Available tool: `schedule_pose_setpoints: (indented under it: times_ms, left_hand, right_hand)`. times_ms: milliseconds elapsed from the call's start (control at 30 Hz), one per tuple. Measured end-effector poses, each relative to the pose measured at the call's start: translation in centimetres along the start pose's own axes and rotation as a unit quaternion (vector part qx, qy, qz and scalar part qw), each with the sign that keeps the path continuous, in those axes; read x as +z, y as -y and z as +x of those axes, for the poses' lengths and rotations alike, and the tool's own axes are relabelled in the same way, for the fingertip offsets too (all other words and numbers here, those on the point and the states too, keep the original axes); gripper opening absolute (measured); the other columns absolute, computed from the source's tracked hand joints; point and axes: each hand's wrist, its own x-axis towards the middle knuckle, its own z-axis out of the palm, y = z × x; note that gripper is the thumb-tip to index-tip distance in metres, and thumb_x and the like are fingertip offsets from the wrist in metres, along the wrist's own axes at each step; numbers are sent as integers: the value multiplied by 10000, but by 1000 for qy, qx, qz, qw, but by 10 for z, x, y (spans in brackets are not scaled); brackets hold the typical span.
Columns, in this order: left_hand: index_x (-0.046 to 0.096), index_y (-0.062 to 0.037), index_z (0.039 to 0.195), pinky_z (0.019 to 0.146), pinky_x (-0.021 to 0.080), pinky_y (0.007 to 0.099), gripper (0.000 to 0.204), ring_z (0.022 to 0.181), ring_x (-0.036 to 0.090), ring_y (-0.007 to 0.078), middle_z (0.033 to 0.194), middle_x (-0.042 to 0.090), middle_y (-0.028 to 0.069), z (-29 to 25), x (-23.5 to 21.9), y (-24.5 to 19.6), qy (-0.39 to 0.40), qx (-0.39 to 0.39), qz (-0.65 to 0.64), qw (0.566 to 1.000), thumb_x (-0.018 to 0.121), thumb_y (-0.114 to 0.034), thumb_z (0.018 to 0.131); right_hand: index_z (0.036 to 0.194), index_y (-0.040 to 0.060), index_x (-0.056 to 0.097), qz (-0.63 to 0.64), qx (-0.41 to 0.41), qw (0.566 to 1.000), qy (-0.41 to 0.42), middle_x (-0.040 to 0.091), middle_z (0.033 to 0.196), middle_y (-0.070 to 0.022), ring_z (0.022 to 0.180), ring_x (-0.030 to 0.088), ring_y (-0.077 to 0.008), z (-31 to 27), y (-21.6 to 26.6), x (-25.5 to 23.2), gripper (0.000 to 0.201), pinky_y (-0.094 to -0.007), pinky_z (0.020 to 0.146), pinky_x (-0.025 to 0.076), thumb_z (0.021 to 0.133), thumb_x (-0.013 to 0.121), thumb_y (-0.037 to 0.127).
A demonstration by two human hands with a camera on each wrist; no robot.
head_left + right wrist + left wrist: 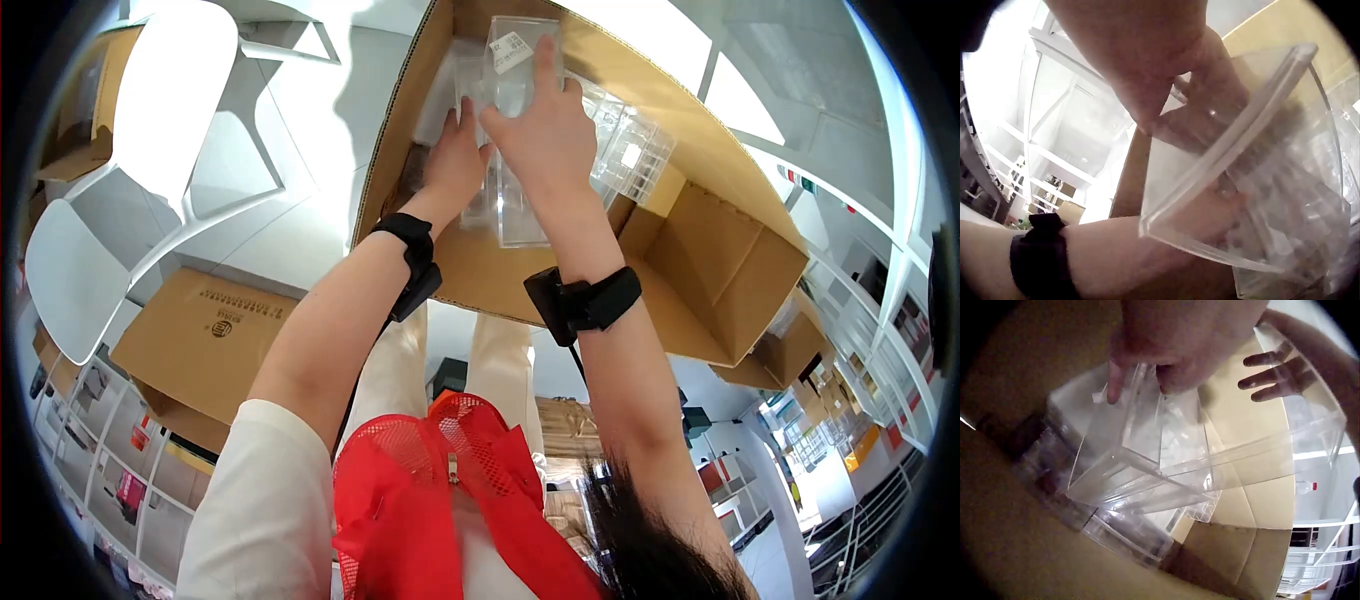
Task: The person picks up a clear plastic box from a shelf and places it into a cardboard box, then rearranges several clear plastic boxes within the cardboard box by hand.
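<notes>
A long clear plastic box [522, 190] with a white label stands tilted inside a large open cardboard box [735, 270]. My right hand [550, 145] spans it, thumb along its left edge and fingers by the right side. In the left wrist view, the spread fingers [1272, 378] of that hand show through the clear wall. My left hand [457, 165] is at the left side of the clear plastic; in its wrist view, this hand [1191, 337] pinches an upper edge between thumb and finger. Behind the tilted rim [1235, 140], the right wrist view shows hand parts blurred through plastic.
More clear plastic containers [632, 155] lie inside the cardboard box, to the right. A white chair [165, 100] stands at the left. Below it sits another cardboard carton [215, 335] with printing. White wire racks [130, 470] line the lower left.
</notes>
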Motion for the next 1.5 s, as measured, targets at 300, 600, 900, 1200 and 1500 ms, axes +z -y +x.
schedule_pose_setpoints:
  times_ms: [300,600,900,1200,1500]
  left_hand:
    - [153,-28,1388,915,419,426,633,1154,436,396,1382,289,233,-2,4,10,-33,15,-13,999,488,-196,878]
    - [210,-21,1367,933,406,416,521,1168,426,380,1345,336,240,9,-1,21,68,-2,-40,997,407,-125,896]
    - [241,-69,1361,889,434,422,580,1123,471,364,1286,402,186,-2,-12,-6,-11,-46,9,999,502,-173,853]
    - [257,-49,1334,815,478,415,657,1043,540,346,1259,429,182,4,-45,-35,71,-140,-86,984,599,-179,788]
    - [250,-40,1353,843,460,445,650,1064,519,366,1272,427,191,13,-9,1,-14,-62,38,997,538,-331,848]
  right_hand:
    - [1375,46,244,-21,-10,998,50,496,1040,-284,836,601,-395,17,-2,-1,923,-397,696,521,647,727,345]
    - [1357,1,278,-59,-51,996,50,509,1018,-271,872,603,-344,34,33,17,885,-384,727,516,669,724,336]
    - [1374,8,228,-54,6,994,99,499,1015,-278,881,588,-342,13,23,-5,916,-358,700,515,682,714,360]
    - [1369,-44,178,-73,-29,991,105,540,936,-263,834,591,-333,25,26,5,990,-344,686,517,668,722,394]
    - [1388,35,197,-96,-63,992,55,601,856,-243,757,619,-365,21,-1,-4,948,-406,642,519,669,634,471]
